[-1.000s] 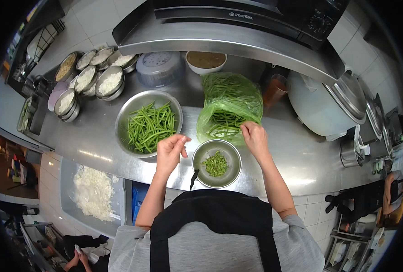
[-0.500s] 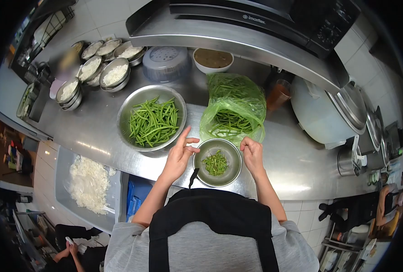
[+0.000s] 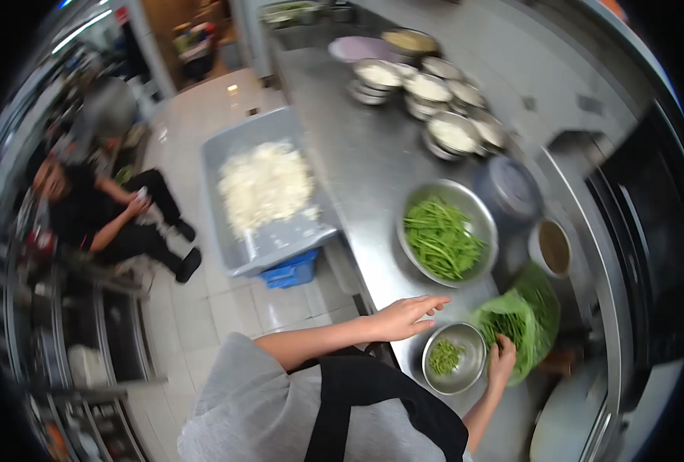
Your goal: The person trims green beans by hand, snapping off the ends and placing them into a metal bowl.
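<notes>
My left hand [image 3: 407, 317] hovers with its fingers stretched out, holding nothing, between the large steel bowl [image 3: 487, 266] and a small steel bowl [image 3: 473, 377]. Green beans [image 3: 444, 239] fill much of the large bowl. Small green trimmings [image 3: 444, 357] lie at the bottom of the small one. To the right of that small bowl, my right hand [image 3: 501, 363] is at the mouth of a green plastic bag [image 3: 544, 316] with more beans inside. Its fingers are bent together; what they grip, if anything, is too blurred to make out.
A grey tub [image 3: 211, 177] of white rice stands left of the steel counter [image 3: 357, 185]. Several rice-filled bowls [image 3: 451, 135], a translucent cover [image 3: 509, 189] and a bowl of brown liquid [image 3: 551, 248] stand farther along. A person in black [image 3: 88, 204] sits at the left.
The head view has swung left, bringing the tub and seated person further in. My right hand has moved from beside the small bowl to the bag's mouth. My left hand stays open near the bowls.
</notes>
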`<state>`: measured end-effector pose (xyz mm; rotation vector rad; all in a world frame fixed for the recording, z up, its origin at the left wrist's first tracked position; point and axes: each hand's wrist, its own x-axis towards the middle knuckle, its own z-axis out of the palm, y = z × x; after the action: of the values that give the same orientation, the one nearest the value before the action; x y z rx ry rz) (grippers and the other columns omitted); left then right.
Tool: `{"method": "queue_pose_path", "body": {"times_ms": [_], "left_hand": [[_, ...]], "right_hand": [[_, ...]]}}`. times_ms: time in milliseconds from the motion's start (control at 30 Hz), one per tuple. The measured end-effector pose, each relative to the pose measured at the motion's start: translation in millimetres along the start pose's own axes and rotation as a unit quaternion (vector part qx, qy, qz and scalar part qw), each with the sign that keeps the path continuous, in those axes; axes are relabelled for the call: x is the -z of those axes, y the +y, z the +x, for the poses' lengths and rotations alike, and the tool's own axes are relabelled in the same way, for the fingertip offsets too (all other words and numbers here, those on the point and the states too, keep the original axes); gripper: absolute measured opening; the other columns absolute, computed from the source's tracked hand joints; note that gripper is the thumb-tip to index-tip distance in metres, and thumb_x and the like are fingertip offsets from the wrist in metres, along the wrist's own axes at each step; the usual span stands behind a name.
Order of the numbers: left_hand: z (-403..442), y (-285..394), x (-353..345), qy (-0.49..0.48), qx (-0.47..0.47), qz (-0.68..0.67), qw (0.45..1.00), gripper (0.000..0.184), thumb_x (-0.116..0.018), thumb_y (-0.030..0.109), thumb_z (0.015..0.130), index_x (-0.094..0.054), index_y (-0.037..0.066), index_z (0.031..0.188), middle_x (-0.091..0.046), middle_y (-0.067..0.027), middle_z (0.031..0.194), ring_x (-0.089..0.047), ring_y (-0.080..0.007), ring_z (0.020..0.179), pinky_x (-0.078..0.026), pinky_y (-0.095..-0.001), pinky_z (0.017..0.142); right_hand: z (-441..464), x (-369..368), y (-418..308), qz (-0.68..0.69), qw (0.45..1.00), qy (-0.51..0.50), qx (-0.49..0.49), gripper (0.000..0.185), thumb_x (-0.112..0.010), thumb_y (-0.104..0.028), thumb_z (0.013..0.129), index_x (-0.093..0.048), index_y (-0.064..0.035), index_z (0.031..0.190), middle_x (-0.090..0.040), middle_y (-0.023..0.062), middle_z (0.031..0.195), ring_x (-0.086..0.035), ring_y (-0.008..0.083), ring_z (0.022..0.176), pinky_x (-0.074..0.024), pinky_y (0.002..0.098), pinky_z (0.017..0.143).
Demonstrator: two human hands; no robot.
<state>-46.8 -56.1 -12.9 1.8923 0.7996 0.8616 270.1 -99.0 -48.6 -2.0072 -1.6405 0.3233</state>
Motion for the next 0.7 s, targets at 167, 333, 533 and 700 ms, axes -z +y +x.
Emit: {"method": "queue_pose_path", "body": {"times_ms": [167, 333, 533, 700], "left_hand": [[-60.9, -5.2, 40.2, 0.12, 0.087, 0.051, 0.988, 0.046, -0.051, 0.012, 0.082, -0.038, 0.002, 0.125, -0.054, -0.0168, 0.11, -0.055, -0.0283, 0.1, -0.045, -0.0382, 0.084], [-115.4, -1.4, 56.9, 0.213, 0.148, 0.074, 0.963, 0.043, -0.052, 0.012, 0.084, -0.041, 0.004, 0.125, -0.054, -0.0149, 0.108, -0.058, -0.0249, 0.095, -0.047, -0.0361, 0.081], [-142.1, 6.7, 46.9, 0.214, 0.173, 0.037, 0.961, 0.044, -0.052, 0.013, 0.084, -0.04, 0.003, 0.125, -0.055, -0.0158, 0.108, -0.057, -0.0256, 0.094, -0.046, -0.0365, 0.082], [-146.0, 11.4, 37.4, 0.195, 0.141, 0.029, 0.97, 0.037, -0.052, 0.012, 0.084, -0.045, 0.001, 0.118, -0.057, -0.0145, 0.1, -0.06, -0.0227, 0.084, -0.048, -0.0332, 0.075]], "right_hand": [[34.0, -29.1, 33.2, -0.006, 0.999, -0.043, 0.02, 0.03, -0.057, -0.011, 0.076, -0.058, 0.0033, 0.102, -0.059, 0.0204, 0.09, -0.056, 0.0349, 0.088, -0.0433, 0.0389, 0.081], [37.3, -10.1, -7.3, 0.103, 0.993, -0.048, 0.037, 0.011, -0.055, -0.001, 0.073, -0.057, 0.0037, 0.082, -0.057, 0.0109, 0.07, -0.054, 0.0178, 0.063, -0.0447, 0.0297, 0.062], [39.2, 6.3, -55.9, 0.062, 0.99, -0.067, 0.106, 0.007, -0.051, -0.002, 0.077, -0.053, 0.0018, 0.082, -0.05, 0.0051, 0.066, -0.05, 0.0121, 0.062, -0.0394, 0.0257, 0.054], [27.3, -0.7, -97.3, 0.249, 0.951, -0.017, 0.182, 0.01, -0.041, 0.002, 0.08, -0.049, 0.0005, 0.086, -0.043, 0.0017, 0.068, -0.04, 0.0086, 0.06, -0.0322, 0.0225, 0.054]]}}
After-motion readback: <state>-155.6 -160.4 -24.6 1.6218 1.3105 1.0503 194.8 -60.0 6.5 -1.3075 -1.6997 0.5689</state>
